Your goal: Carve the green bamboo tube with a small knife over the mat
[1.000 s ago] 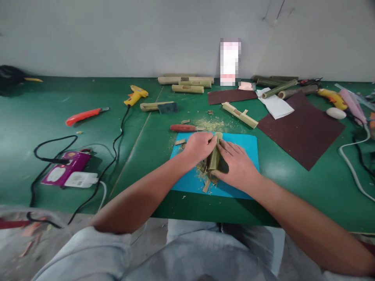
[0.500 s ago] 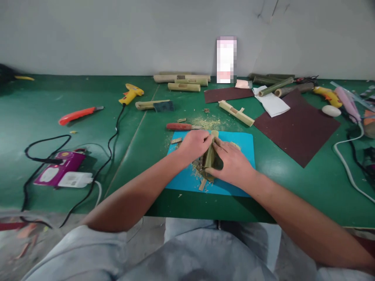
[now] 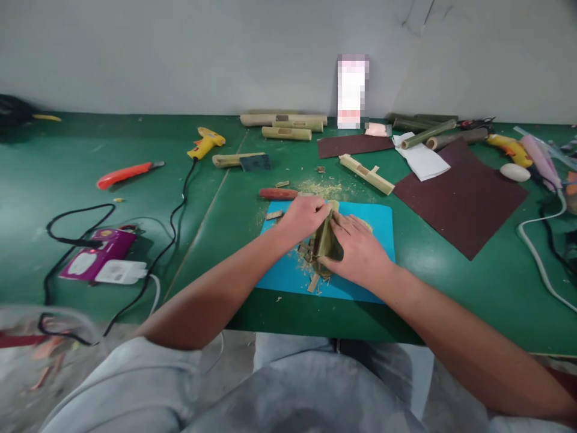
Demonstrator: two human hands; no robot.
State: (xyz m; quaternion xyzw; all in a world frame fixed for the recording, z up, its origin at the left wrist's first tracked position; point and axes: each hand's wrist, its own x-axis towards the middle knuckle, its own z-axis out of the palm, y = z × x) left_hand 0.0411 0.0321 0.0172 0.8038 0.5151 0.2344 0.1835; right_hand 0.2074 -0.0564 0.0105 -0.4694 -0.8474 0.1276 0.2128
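Note:
Over a blue sheet (image 3: 378, 240) both hands are closed on a length of green bamboo (image 3: 325, 238), which points away from me. My left hand (image 3: 303, 218) grips near its far end with curled fingers; whether it also holds something small there is hidden. My right hand (image 3: 360, 245) wraps the bamboo's right side, thumb at the near end and fingers toward the far end. Bamboo chips (image 3: 305, 251) and shavings lie under and around it. Just beyond the left hand rests a red-handled tool (image 3: 278, 193), its blade partly covered by the hand.
A notched bamboo piece (image 3: 366, 174) lies beyond the sheet, with several more tubes (image 3: 286, 133) near the wall. Left are a yellow glue gun (image 3: 205, 143), a red cutter (image 3: 126, 175) and a purple power strip (image 3: 100, 255) with cables. Brown sandpaper (image 3: 469, 204) lies right.
The view has shifted slightly, so the table's things appear a little further right. Both hands keep their hold on the bamboo, with almost no movement.

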